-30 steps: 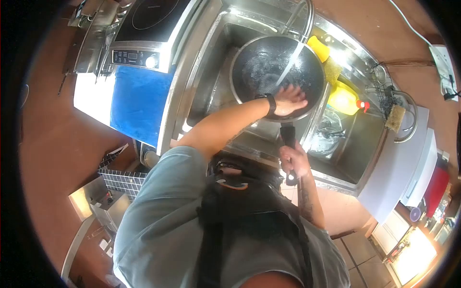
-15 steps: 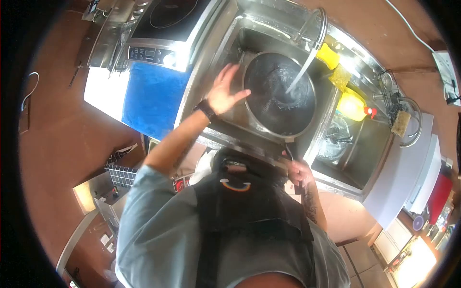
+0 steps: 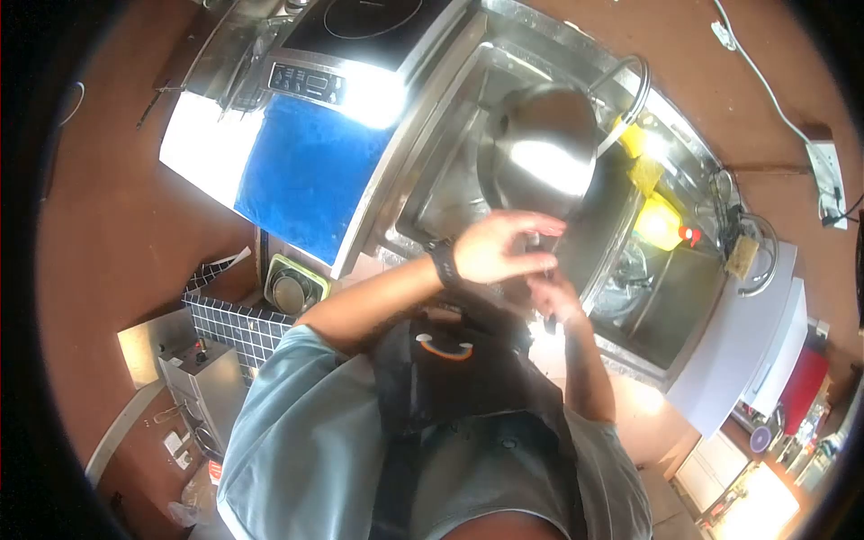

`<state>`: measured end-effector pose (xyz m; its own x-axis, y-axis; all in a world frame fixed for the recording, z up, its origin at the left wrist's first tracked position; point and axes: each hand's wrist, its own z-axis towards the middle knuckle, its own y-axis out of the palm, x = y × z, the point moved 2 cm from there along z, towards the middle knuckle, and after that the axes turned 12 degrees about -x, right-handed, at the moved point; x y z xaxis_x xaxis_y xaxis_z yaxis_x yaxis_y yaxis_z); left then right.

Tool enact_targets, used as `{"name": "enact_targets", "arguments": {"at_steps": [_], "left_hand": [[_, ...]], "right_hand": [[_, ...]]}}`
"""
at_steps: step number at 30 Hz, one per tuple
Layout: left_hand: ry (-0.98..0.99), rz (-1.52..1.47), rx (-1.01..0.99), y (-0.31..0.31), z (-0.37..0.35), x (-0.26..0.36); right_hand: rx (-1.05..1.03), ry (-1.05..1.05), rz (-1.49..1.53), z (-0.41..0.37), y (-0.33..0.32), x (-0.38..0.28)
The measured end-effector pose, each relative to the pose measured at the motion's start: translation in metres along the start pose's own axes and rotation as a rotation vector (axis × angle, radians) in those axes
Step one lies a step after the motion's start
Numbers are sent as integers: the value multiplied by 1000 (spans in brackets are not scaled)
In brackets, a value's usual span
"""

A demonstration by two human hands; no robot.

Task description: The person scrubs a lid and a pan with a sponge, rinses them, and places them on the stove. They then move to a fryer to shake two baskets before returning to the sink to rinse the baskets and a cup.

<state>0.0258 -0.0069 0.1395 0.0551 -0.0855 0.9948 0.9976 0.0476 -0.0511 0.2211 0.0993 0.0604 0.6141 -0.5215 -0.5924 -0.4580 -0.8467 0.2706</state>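
Observation:
A steel frying pan (image 3: 531, 135) is tipped up over the left sink basin (image 3: 432, 202), its shiny outer side toward me. My right hand (image 3: 556, 297) is closed around its handle near the sink's front edge, and most of the handle is hidden. Just above that, my left hand (image 3: 499, 247) is open, thumb and fingers apart, overlapping the pan's lower edge in this view. The curved faucet (image 3: 644, 85) reaches toward the pan's right side.
Yellow sponges (image 3: 644, 173) and a yellow bottle with a red cap (image 3: 660, 223) stand by the divider. The right basin (image 3: 679, 297) holds a clear plastic item (image 3: 621, 274). Left of the sink are a blue cloth (image 3: 310, 171) and an induction cooker (image 3: 360, 36).
The pan has turned from lying with its dark inside up under running water to showing its outer side. My left hand has moved right and down, close to my right hand.

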Motion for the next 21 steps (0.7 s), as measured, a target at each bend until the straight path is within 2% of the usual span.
{"name": "enact_targets", "arguments": {"at_steps": [2,3,4,5,6,8,11,14,15,17,18,21], "left_hand": [[-96,-182,30,-10,-21,-24],[-147,-284,51,-16,-32,-35],[-207,-279,69,-22,-43,-38],[-261,-269,90,-30,-50,-40],[-293,-268,97,-34,-57,-46],[-252,-334,126,-34,-61,-63],[-268,-384,138,-29,-58,-67],[-263,-386,107,-22,-58,-71],[-316,-366,93,-21,-62,-70],[-370,-349,100,-23,-69,-73],[-375,-367,154,-24,-77,-76],[-350,-467,268,-28,-104,-96]], "right_hand": [[-115,-45,44,21,-25,-3],[-98,-37,-14,7,-14,-45],[-185,-18,-14,3,-17,-72],[-184,-26,-94,3,-15,-96],[-125,89,-205,2,-21,-115],[-277,13,-297,3,-25,-158],[-369,148,-424,34,-38,-203],[-377,303,-347,85,-56,-226],[-302,346,-414,96,-54,-235],[-198,287,-381,118,-62,-250],[-263,353,-485,130,-66,-253],[-306,358,-550,141,-86,-273]]}}
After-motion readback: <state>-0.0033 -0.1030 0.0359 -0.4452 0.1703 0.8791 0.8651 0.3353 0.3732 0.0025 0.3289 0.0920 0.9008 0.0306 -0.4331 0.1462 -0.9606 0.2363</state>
